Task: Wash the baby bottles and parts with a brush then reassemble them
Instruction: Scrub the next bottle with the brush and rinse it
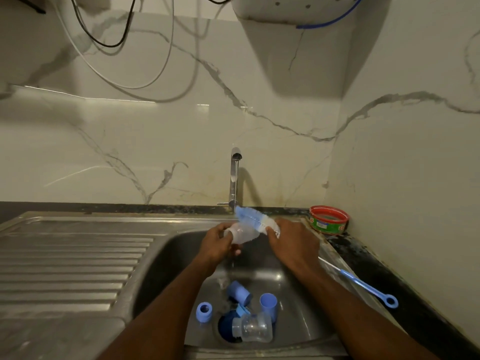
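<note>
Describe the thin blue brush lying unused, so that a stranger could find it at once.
Start at the steel sink and go to its right rim, just beyond the right hand. There lies the thin brush, with a white wire tip and a blue handle ending in a ring. Unlike the fat bottle brush, no hand holds it.

In the middle of the frame the left hand [217, 246] and the right hand [293, 242] hold a bottle [241, 233] and a brush [255, 220] over the sink [179, 255], below the tap [234, 175]; a second bottle [253, 328], two caps [240, 292] and a ring [204, 311] lie at the sink bottom, a thin brush [363, 285] on its right rim, a tin [328, 219] behind on the surface [376, 268].
</note>
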The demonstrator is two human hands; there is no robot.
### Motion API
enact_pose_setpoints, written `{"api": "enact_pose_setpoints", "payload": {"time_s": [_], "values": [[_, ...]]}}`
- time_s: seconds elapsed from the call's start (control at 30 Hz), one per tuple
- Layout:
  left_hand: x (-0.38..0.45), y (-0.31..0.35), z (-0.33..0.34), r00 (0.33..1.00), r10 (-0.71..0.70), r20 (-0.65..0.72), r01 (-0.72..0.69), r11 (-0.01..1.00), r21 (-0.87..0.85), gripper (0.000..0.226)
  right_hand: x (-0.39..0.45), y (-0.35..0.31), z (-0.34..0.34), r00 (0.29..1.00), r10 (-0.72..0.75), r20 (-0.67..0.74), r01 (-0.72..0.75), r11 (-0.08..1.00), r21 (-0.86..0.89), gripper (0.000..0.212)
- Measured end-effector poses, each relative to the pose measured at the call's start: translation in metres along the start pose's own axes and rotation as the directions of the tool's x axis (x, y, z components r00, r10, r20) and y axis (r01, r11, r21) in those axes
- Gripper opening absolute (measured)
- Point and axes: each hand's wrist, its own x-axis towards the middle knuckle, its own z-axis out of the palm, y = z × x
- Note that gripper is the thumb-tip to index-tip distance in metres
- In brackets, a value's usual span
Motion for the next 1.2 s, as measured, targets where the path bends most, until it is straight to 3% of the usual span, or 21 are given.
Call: {"api": "enact_pose_setpoints", "payload": {"time_s": [0.1,0.27,0.43,0.53,0.7,0.83,0.9,1.1,1.2], "values": [[-0.002,0.004,0.002,0.996,-0.016,0.087,0.024,0.995,-0.096,0.025,-0.001,0.005,-0.003,0.999,0.019,0.026,-0.019,1.0,-0.022,0.039],[-0.002,-0.001,-0.001,0.993,0.065,0.094,-0.051,0.989,-0.141,0.028,-0.007,-0.005,0.005,0.982,-0.143,0.121,0.136,0.989,0.064,0.042],[-0.002,0.008,0.003,0.992,0.062,0.112,-0.048,0.992,-0.119,0.024,-0.002,0.0,-0.003,0.999,-0.027,-0.031,0.026,0.999,-0.018,0.038],[-0.003,0.013,0.007,0.995,0.024,0.101,-0.007,0.985,-0.17,0.024,0.0,0.006,-0.004,0.998,0.054,-0.019,-0.055,0.994,-0.097,0.036],[-0.007,0.013,0.006,0.984,-0.063,0.166,0.118,0.931,-0.345,0.02,-0.001,0.007,-0.004,0.999,0.042,0.012,-0.04,0.994,-0.101,0.039],[-0.002,0.002,0.004,0.981,0.084,0.174,-0.058,0.987,-0.151,0.036,-0.009,-0.008,-0.002,0.995,-0.086,0.043,0.086,0.996,-0.007,0.04],[0.001,-0.001,0.002,0.981,0.126,0.145,-0.104,0.983,-0.15,0.044,-0.012,-0.013,-0.004,0.992,-0.123,0.016,0.124,0.992,-0.012,0.039],[0.006,-0.001,0.003,0.987,0.114,0.11,-0.098,0.985,-0.144,0.049,-0.003,0.0,-0.012,0.995,0.034,-0.089,-0.042,0.995,-0.09,0.036],[0.007,-0.003,0.002,0.983,0.16,0.089,-0.153,0.985,-0.085,0.044,-0.006,0.002,-0.011,0.999,-0.027,-0.027,0.026,0.999,-0.043,0.035]]}}
